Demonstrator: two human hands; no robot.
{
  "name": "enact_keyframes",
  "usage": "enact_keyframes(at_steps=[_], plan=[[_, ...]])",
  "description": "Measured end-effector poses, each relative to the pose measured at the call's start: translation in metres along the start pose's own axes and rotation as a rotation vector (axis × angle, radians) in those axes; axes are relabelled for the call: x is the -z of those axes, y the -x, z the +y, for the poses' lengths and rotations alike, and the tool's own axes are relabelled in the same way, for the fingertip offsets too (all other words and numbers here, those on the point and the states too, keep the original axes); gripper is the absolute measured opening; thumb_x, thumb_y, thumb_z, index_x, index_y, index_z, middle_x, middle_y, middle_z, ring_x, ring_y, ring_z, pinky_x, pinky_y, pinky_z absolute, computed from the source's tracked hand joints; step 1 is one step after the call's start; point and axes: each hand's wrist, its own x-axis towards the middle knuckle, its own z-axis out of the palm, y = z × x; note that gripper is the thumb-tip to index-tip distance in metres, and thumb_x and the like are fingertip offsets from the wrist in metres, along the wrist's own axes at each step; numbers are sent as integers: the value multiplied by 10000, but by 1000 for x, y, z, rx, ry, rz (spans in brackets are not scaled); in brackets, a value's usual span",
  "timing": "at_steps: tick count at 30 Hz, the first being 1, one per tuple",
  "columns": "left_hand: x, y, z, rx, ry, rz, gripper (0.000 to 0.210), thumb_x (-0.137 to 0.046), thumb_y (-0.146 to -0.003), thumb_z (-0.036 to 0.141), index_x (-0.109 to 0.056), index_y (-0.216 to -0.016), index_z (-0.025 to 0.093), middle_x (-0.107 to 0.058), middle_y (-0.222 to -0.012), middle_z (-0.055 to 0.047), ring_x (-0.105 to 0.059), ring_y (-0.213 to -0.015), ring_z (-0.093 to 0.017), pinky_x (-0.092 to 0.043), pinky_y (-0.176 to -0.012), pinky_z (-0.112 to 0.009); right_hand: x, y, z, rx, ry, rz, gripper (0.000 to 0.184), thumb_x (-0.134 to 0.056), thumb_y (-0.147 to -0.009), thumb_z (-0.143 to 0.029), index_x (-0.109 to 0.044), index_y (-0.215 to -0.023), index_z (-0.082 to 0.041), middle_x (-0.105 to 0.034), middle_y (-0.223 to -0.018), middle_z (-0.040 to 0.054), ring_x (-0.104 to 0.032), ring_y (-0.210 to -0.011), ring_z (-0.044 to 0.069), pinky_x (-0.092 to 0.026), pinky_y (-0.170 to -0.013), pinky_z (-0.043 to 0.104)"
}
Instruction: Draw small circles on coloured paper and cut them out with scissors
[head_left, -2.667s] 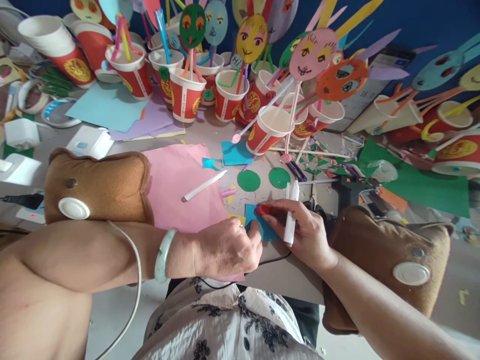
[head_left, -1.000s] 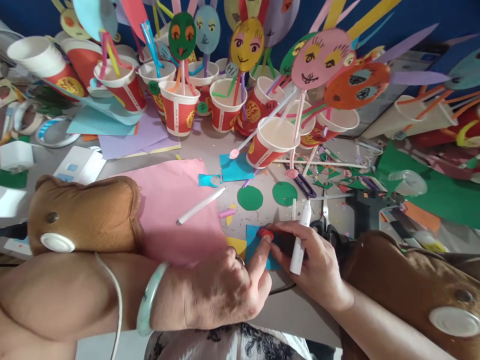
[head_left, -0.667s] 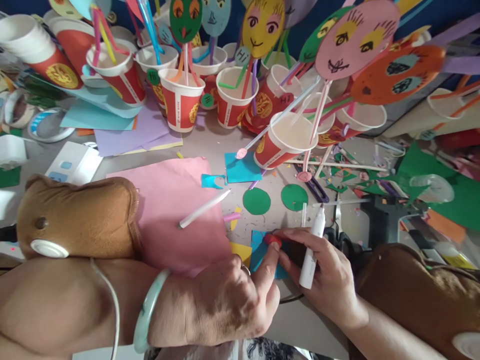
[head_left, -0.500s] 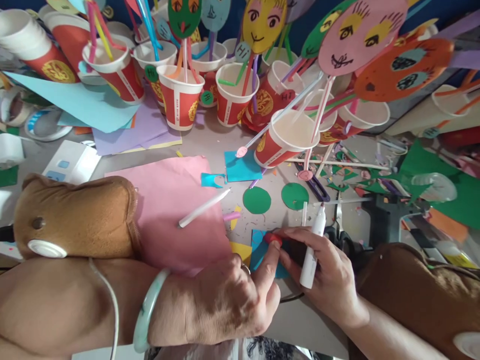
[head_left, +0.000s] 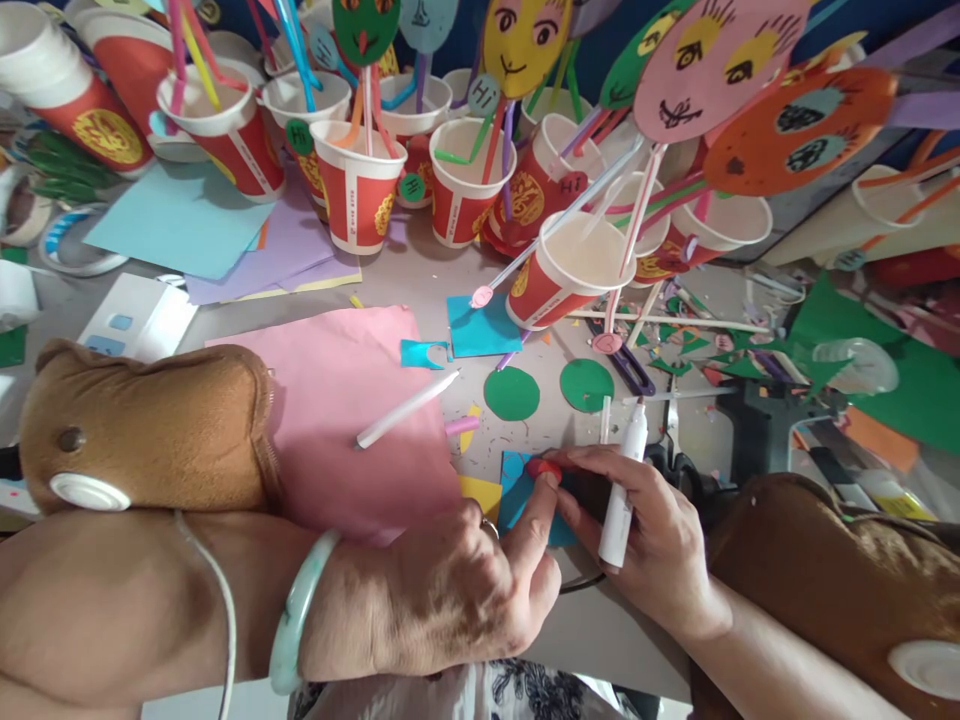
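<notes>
Left hand [head_left: 480,590] sets an index finger on the red piece [head_left: 543,468], atop blue card [head_left: 517,492]!
Right hand [head_left: 664,545]: fingers gripping a white marker [head_left: 625,505], tips at the red piece; left's others curl, hold unclear. Green discs [head_left: 511,394] look finished; blue card seems uncut.

Pale green bangle [head_left: 295,612] + flowery top [head_left: 491,692]

So the left wrist [head_left: 341,605] has this chunky, glossy bangle, kinda streaked with darker green. The left hand [head_left: 442,590] also has a slim, shiny ring [head_left: 490,527]. Both forearms [head_left: 772,640] are bare and a thin whitish cable [head_left: 218,580] runs over the left one. That top's white with dark flowery patches.
</notes>
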Motion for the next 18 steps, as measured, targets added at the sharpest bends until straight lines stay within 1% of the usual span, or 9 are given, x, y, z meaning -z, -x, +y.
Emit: enact_keyframes(at_steps=[5,10,13,18], plan=[[0,1,1,2,-22,1,173,-487,-910,165,-640,-883,91,-534,-1369,-300,-641,-536,-146,-420,-464,-296,1,1,-1,-7,-15,-8,283,-659,-858,-192,-563,-1113,-270,-743,-936,57,-740,-790,233,-608,-676,349],[0,1,1,-4,-30,-8,177,-476,-910,170,-630,-878,90,-527,-1371,-313,-623,-509,-132,-423,-468,-301,0,2,1,0,-9,-14,301,-664,-860,-187,-560,-1130,-267,-738,-941,60,-736,-808,236,-604,-677,352],[0,1,1,6,-16,1,163,-485,-895,158,-628,-862,87,-531,-1366,-313,-633,-513,-139,-429,-471,-300,0,2,1,4,-9,-14,298,-661,-861,-192,-558,-1131,-265,-737,-940,59,-734,-802,229,-602,-676,348],[2,1,1,19,-3,-19,148,-481,-891,151,-614,-855,95,-528,-1373,-310,-660,-546,-160,-426,-457,-296,1,1,2,29,2,-21,311,-673,-842,-198,-555,-1124,-256,-742,-927,59,-733,-806,228,-595,-668,336]])
